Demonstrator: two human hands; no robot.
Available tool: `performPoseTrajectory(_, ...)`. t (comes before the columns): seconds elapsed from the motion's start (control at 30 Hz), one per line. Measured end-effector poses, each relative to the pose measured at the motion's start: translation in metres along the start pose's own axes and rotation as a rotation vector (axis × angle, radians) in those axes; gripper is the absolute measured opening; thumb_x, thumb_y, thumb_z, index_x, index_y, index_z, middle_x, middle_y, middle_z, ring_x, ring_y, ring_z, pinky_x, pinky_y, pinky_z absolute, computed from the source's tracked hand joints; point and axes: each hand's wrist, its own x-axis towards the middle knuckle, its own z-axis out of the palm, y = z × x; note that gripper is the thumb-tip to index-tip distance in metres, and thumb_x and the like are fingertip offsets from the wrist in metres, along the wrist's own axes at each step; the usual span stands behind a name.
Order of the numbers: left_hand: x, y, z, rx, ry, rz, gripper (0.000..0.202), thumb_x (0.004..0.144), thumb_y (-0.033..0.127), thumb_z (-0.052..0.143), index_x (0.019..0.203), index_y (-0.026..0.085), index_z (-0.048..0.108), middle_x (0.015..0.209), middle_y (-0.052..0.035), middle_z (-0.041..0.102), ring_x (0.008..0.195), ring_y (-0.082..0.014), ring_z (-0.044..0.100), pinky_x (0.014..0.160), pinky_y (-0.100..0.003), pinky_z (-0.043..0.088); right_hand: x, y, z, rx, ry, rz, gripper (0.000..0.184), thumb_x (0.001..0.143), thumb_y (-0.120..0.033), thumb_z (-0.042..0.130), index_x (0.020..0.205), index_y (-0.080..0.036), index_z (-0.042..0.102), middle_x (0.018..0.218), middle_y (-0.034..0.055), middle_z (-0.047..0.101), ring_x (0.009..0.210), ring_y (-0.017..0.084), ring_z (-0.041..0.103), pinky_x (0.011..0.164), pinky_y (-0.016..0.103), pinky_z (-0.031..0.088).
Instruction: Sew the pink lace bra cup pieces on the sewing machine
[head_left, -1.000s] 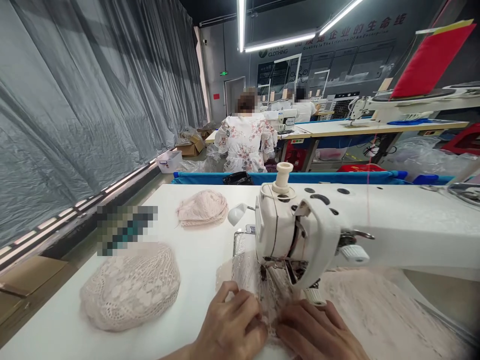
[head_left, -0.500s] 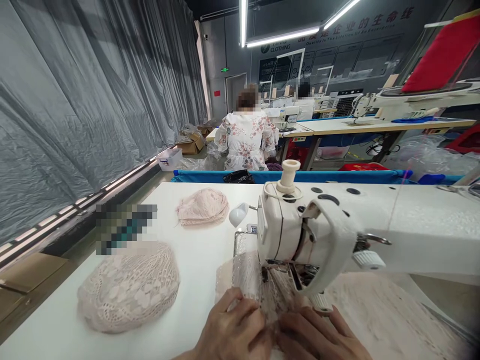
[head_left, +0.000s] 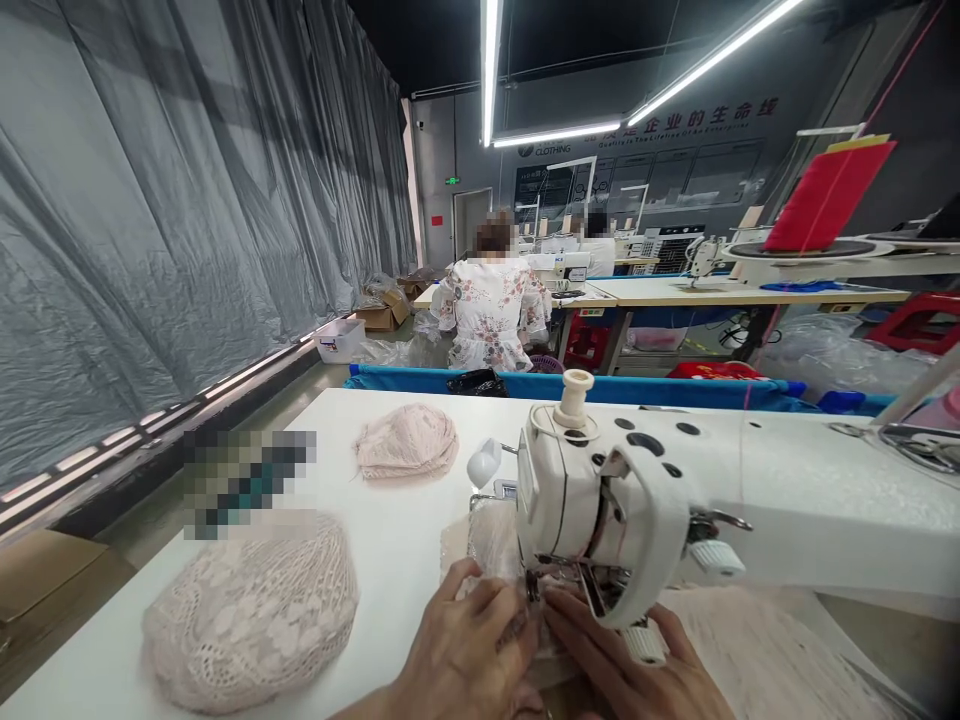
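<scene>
Two lace bundles (head_left: 251, 612) (head_left: 406, 441), one sewing machine (head_left: 675, 490)

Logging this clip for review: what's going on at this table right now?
A person sits at a white sewing machine, both hands pressed on pale pink lace under the needle area. The left hand and right hand lie flat on the lace, fingertips close together in front of the presser foot. Two lace bundles sit on the table: a big one near left, a smaller one farther back. Another person sits at a station beyond.
</scene>
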Motion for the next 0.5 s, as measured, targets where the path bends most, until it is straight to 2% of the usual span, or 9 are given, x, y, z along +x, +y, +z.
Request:
performPoseTrajectory(0.07,-0.001,-0.001,0.002,0.005,-0.01,-0.011,0.04,0.084,0.046,0.064,0.106,0.014,0.058,0.094,-0.0045,0.063,0.088,-0.0178,0.058,0.085,-0.036,0.041,0.001,0.002,0.004,-0.03,0.04,-0.009,0.056,0.093,-0.059,0.042,0.118,-0.012,0.062,0.103,0.0065,0.074,0.084,0.02,0.068,0.073,0.038,0.04)
performPoseTrajectory(0.2,0.001,0.001,0.001,0.041,-0.024,-0.011,0.044,0.084,0.051,0.062,0.107,0.014,0.057,0.097,-0.0042,0.064,0.098,-0.0187,0.056,0.091,-0.038,0.04,0.0,0.002,0.01,-0.051,0.034,0.021,0.049,0.096,-0.048,0.041,0.122,-0.01,0.058,0.108,0.0065,0.073,0.087,0.019,0.068,0.076,0.04,0.038)
performPoseTrajectory(0.37,0.002,0.004,-0.002,0.098,0.025,0.018,0.039,0.089,0.048,0.058,0.103,0.012,0.059,0.099,-0.0039,0.065,0.102,-0.0183,0.055,0.094,-0.038,0.038,0.0,0.0,0.0,-0.016,0.071,0.042,0.054,0.093,-0.056,0.043,0.12,-0.012,0.06,0.111,0.008,0.071,0.092,0.022,0.066,0.079,0.041,0.037)
performPoseTrajectory(0.43,0.0,0.005,-0.001,0.1,0.04,0.062,0.034,0.09,0.043,0.058,0.099,0.011,0.06,0.101,-0.0055,0.064,0.103,-0.0181,0.054,0.092,-0.037,0.039,0.0,-0.003,-0.006,0.074,0.075,0.13,0.047,0.097,-0.053,0.038,0.108,-0.016,0.065,0.103,0.006,0.074,0.093,0.021,0.066,0.085,0.04,0.036)
performPoseTrajectory(0.5,-0.001,0.005,0.0,0.085,0.028,0.112,0.03,0.089,0.038,0.061,0.093,0.009,0.061,0.098,-0.0078,0.063,0.097,-0.0182,0.056,0.087,-0.035,0.042,-0.002,-0.006,-0.009,0.182,0.103,0.293,0.048,0.101,-0.047,0.029,0.093,-0.021,0.069,0.092,0.003,0.075,0.088,0.018,0.068,0.091,0.04,0.033)
